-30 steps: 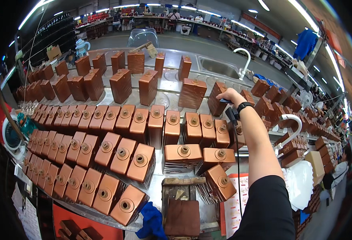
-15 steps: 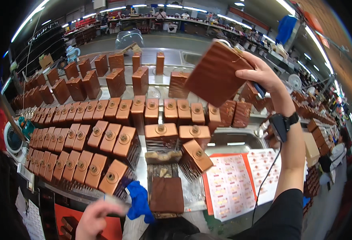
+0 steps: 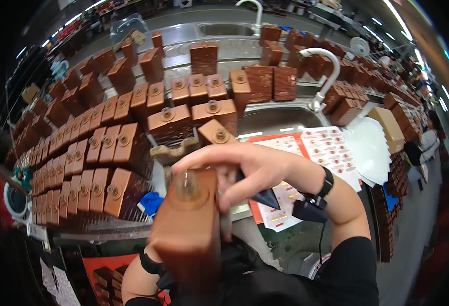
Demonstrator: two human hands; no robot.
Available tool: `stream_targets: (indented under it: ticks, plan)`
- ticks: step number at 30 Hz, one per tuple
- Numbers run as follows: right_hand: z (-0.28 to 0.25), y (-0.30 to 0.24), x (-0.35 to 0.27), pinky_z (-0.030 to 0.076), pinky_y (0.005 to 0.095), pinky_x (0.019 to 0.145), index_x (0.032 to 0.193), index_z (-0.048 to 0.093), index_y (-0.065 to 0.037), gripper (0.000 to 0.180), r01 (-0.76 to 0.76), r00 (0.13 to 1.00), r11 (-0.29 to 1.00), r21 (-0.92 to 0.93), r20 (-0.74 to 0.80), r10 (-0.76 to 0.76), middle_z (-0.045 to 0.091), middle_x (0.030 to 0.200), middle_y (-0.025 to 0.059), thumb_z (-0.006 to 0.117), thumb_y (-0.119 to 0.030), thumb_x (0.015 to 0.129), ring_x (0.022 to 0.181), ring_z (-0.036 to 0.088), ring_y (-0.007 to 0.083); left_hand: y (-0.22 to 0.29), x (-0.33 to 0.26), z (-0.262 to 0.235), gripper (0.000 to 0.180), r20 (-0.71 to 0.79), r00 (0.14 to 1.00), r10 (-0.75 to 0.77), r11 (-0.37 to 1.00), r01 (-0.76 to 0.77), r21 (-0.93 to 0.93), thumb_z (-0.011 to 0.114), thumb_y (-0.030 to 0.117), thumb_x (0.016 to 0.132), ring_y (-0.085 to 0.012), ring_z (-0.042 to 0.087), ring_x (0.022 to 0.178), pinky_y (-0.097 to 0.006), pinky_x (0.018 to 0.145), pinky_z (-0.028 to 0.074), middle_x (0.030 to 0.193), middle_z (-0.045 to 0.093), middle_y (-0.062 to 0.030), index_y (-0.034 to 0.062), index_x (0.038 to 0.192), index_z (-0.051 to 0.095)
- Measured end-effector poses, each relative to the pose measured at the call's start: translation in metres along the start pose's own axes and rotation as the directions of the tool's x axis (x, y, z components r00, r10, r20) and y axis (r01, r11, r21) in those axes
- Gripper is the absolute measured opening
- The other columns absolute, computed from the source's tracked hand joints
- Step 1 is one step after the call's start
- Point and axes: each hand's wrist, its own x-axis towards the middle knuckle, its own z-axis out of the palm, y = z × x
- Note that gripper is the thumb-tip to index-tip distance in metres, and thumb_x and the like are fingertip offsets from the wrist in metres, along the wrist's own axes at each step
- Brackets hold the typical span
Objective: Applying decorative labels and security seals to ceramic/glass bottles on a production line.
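A brown rectangular bottle (image 3: 186, 224) with a short clear neck is close in front of me, top toward my view and slightly blurred. My right hand (image 3: 255, 166) arches over its upper end, the thumb against its right side and the fingers closed around it. Beneath that palm sticks out a dark blue pointed flat piece (image 3: 268, 198). My left forearm (image 3: 140, 275) comes up behind the bottle, which hides that hand and its fingers. Past my right fingers, a matching bottle (image 3: 218, 132) leans tilted beside a worn support block (image 3: 174, 149).
Rows of brown bottles (image 3: 99, 188) fill the left side of the bench. A blue cloth (image 3: 151, 203) lies at its front edge. Printed sticker sheets (image 3: 331, 150) rest on the right, below a sink (image 3: 280, 120) with a white tap (image 3: 331, 76). White sheets (image 3: 367, 148) lie farther right.
My right hand has brought the bottle down from the upper right to close in front of me, neck now facing up. My left hand has gone behind it. The view has shifted right.
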Motion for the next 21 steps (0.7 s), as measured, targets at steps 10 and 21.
stream_targets:
  ticks: [10, 21]
  plan:
    - [0.067, 0.087, -0.021, 0.055, 0.0322, 0.076, 0.151, 0.040, 0.001, 0.072, -0.487, 0.815, 0.871, -0.059, -0.390, 0.429, 0.068, 0.126, 0.0198, 0.069, -0.035, 0.097, 0.079, 0.070, 0.0216, 0.003, -0.004, -0.052, 0.046, -0.500, 0.849, 0.170, 0.924, 0.039, 0.381, 0.062, 0.019, 0.102, -0.0186, 0.059, 0.118, -0.036, 0.103, 0.048, 0.132, 0.060, -0.0119, 0.0015, 0.141, 0.045]
    - [0.095, 0.127, -0.048, 0.053, 0.0318, 0.069, 0.141, 0.055, -0.006, 0.056, -0.469, 0.706, 0.773, -0.426, -0.707, 0.038, 0.069, 0.110, 0.0130, 0.071, -0.032, 0.094, 0.074, 0.065, 0.0197, 0.006, 0.022, -0.086, 0.049, -0.450, 0.832, 0.326, 0.649, 0.149, 0.746, 0.059, 0.023, 0.105, -0.0196, 0.055, 0.120, -0.032, 0.104, 0.043, 0.134, 0.058, -0.0136, -0.0022, 0.145, 0.043]
